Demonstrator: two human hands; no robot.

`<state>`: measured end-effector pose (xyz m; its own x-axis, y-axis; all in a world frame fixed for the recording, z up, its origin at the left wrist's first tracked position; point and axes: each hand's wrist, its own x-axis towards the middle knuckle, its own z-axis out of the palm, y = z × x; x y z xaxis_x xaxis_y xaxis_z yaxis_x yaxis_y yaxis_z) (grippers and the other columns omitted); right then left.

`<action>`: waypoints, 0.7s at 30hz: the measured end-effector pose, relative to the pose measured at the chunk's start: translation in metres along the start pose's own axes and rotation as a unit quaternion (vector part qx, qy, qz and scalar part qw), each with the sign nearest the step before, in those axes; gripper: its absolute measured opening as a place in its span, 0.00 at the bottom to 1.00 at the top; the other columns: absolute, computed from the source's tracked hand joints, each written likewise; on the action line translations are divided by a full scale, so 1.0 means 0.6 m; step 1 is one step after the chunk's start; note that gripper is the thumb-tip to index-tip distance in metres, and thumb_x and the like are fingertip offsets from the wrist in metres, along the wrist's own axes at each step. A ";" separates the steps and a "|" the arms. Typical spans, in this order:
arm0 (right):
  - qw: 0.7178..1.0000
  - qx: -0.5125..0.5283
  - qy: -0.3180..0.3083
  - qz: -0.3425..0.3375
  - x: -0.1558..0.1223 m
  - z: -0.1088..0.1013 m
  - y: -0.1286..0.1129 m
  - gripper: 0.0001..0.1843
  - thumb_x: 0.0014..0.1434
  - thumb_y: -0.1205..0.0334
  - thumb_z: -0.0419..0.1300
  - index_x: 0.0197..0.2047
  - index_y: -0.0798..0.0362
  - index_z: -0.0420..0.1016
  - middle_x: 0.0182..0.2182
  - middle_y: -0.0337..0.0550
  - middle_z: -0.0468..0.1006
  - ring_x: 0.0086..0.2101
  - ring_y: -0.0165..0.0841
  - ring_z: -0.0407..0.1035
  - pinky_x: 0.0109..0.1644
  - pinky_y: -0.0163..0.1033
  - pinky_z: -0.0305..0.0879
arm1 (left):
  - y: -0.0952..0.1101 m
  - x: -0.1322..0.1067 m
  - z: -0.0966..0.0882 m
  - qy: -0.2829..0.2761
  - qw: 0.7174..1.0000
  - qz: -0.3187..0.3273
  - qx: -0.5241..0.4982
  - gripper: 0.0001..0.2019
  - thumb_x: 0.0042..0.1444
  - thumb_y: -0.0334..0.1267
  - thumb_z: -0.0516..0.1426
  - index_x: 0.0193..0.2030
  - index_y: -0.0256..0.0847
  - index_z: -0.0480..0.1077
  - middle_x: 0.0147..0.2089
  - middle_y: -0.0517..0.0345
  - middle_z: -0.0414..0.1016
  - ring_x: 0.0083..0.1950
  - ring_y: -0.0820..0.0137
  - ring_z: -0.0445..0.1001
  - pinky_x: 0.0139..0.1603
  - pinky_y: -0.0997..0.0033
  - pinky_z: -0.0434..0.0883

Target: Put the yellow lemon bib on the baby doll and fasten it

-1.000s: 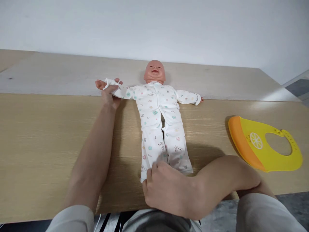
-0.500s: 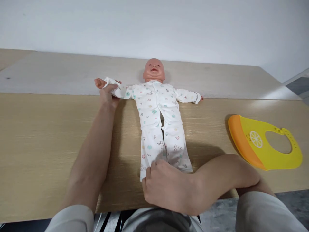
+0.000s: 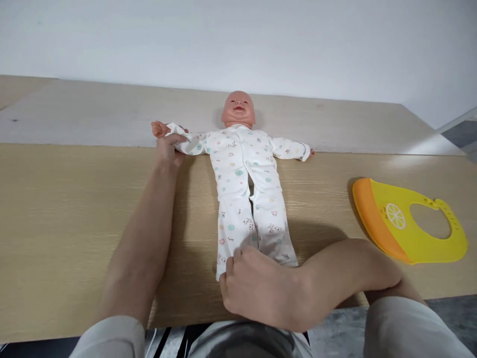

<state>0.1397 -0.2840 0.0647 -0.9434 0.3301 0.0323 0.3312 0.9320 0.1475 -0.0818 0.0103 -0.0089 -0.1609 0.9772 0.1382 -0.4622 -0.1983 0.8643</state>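
Note:
A baby doll (image 3: 239, 108) in a white printed romper (image 3: 246, 179) lies on its back on the wooden table (image 3: 67, 209), head toward the wall. My left hand (image 3: 168, 149) reaches far forward and is closed on the doll's sleeve at the wrist; the doll's small hand pokes out past my fingers. My right hand (image 3: 261, 291) is closed over the romper's leg ends at the table's near edge, hiding the doll's feet.
A yellow and orange silicone bib (image 3: 406, 221) lies flat at the right of the table. A paler board runs along the back against the white wall. The table's front edge is just below my right hand.
My left hand has slid slightly toward the doll's body along the sleeve, so more of the doll's hand shows. My right hand has stayed in place.

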 end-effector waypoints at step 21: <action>1.000 -0.012 -0.015 -0.018 -0.001 -0.004 0.005 0.23 0.43 0.70 0.41 0.27 0.52 0.79 0.20 0.36 0.70 0.22 0.28 0.70 0.29 0.33 0.64 | -0.005 -0.018 0.015 -0.009 1.000 -0.007 0.023 0.19 0.39 0.34 0.65 0.35 0.42 0.61 0.38 0.56 0.70 0.41 0.67 0.71 0.47 0.59 0.73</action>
<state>0.1413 -0.2820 0.0676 -0.9536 0.3009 -0.0026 0.2960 0.9395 0.1722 -0.0706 0.0009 -0.0085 -0.1391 0.9811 0.1344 -0.4236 -0.1816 0.8874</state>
